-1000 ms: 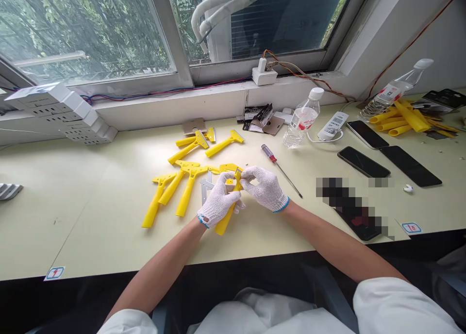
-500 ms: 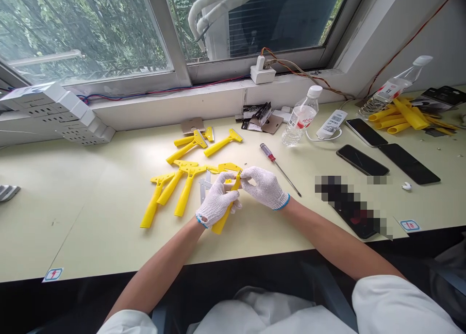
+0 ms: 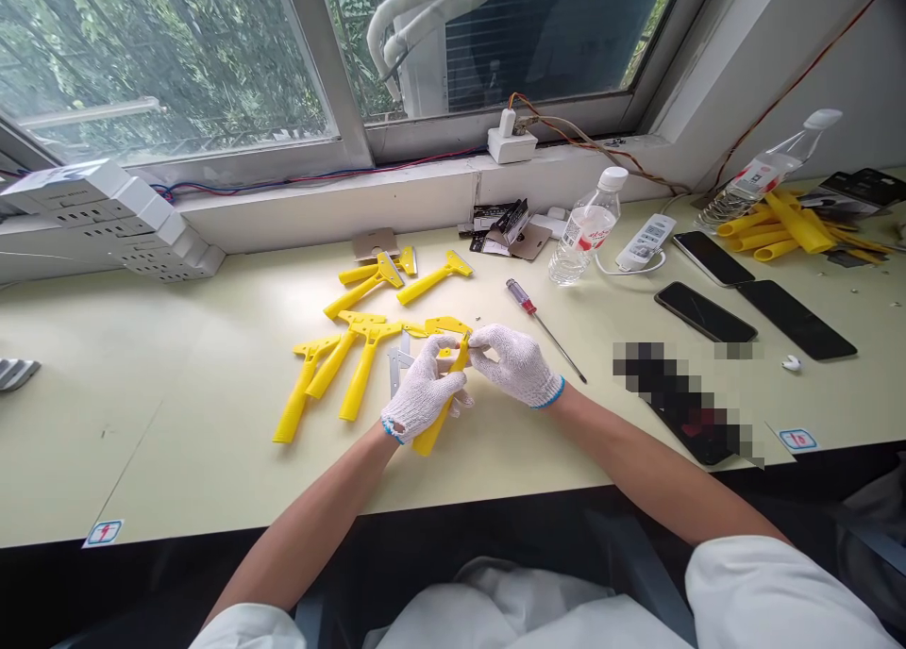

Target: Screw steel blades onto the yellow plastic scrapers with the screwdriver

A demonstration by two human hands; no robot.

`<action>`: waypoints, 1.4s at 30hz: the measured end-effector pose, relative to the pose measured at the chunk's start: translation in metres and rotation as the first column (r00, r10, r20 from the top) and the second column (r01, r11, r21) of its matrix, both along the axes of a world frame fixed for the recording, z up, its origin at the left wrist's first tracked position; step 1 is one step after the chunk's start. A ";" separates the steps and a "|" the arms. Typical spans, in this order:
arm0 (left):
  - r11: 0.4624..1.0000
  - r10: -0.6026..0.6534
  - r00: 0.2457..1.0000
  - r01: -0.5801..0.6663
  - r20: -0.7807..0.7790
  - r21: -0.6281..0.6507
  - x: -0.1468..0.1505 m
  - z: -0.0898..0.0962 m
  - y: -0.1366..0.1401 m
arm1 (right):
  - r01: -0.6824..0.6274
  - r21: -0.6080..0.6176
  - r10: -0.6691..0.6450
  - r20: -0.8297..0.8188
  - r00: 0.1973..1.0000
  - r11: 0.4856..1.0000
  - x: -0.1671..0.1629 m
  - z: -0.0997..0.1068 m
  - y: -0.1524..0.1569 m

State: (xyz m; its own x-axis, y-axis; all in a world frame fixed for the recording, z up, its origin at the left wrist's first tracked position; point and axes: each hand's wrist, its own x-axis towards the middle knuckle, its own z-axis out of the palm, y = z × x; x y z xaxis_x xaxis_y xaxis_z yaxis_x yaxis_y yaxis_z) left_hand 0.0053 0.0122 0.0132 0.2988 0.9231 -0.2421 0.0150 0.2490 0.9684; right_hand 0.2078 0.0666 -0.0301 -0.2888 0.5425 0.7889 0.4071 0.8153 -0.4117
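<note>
My left hand (image 3: pixel 422 392), in a white knit glove with a blue cuff, is wrapped round a yellow scraper handle (image 3: pixel 433 430). The handle slants, its wide end toward me. At its far end the fingertips of my gloved right hand (image 3: pixel 522 366) are pinched together; whatever small thing they hold is hidden. Just beyond my hands lie a yellow scraper head piece (image 3: pixel 447 324) and grey metal plates (image 3: pixel 394 371), partly covered by my left hand. Several yellow scraper handles (image 3: pixel 360 385) rest to the left. Farther back are scrapers with metal edges (image 3: pixel 435 279).
A screwdriver (image 3: pixel 522 296) lies right of my hands. Behind it stand a water bottle (image 3: pixel 584 234) and a power strip (image 3: pixel 644 241). Phones (image 3: pixel 706 311) and an earbud (image 3: pixel 791 363) are on the right, with yellow tubes (image 3: pixel 799 223) farther back. White boxes (image 3: pixel 134 217) stand back left.
</note>
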 end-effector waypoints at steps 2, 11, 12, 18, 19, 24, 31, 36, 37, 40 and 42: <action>1.000 0.002 1.000 -0.002 0.015 -0.012 0.000 0.002 0.000 | -0.023 0.053 0.022 0.025 0.999 0.998 0.002 0.002 0.002; 0.990 -0.044 0.989 0.062 0.143 -0.123 -0.007 0.005 0.003 | -0.091 0.015 0.091 0.015 0.996 0.996 0.008 0.009 0.004; 0.989 -0.047 0.987 0.067 0.152 -0.128 -0.007 0.005 0.003 | -0.083 0.008 0.083 0.016 0.996 0.996 0.007 0.009 0.004; 0.994 -0.012 0.989 0.028 0.150 -0.105 -0.004 0.002 0.002 | -0.043 -0.030 0.043 0.003 0.999 0.999 0.005 0.003 0.003; 0.995 -0.010 0.989 0.025 0.148 -0.100 -0.003 0.001 0.002 | -0.036 -0.031 0.036 0.002 0.999 0.999 0.005 0.002 0.003; 0.994 -0.008 0.990 0.023 0.140 -0.104 -0.003 0.002 0.002 | -0.018 -0.059 0.017 -0.009 1.000 0.998 0.003 0.001 0.001; 0.997 -0.015 0.986 0.028 0.167 -0.076 -0.002 0.002 0.003 | -0.004 -0.046 0.003 -0.035 0.999 0.999 0.000 0.004 -0.002; 0.997 -0.018 0.986 0.030 0.164 -0.067 -0.002 0.001 0.004 | 0.015 -0.079 -0.018 -0.032 0.999 0.997 0.001 0.002 -0.003; 0.997 -0.020 0.986 0.031 0.165 -0.068 -0.002 0.001 0.004 | 0.018 -0.091 -0.020 -0.026 0.999 0.996 0.001 0.002 -0.003; 0.997 -0.018 0.986 0.031 0.168 -0.073 -0.003 0.001 0.004 | 0.018 -0.109 -0.021 -0.026 0.999 0.994 0.002 0.002 -0.003; 0.997 -0.015 0.986 0.028 0.169 -0.078 -0.003 0.001 0.004 | 0.015 -0.110 -0.018 -0.033 0.999 0.994 0.002 0.003 -0.003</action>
State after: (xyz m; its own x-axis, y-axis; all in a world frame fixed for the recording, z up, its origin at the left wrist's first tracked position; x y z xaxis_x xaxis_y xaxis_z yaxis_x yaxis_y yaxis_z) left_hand 0.0026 0.0158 0.0143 0.3607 0.8959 -0.2592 -0.1398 0.3267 0.9347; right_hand 0.2098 0.0632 -0.0273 -0.2530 0.6307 0.7336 0.4042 0.7579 -0.5121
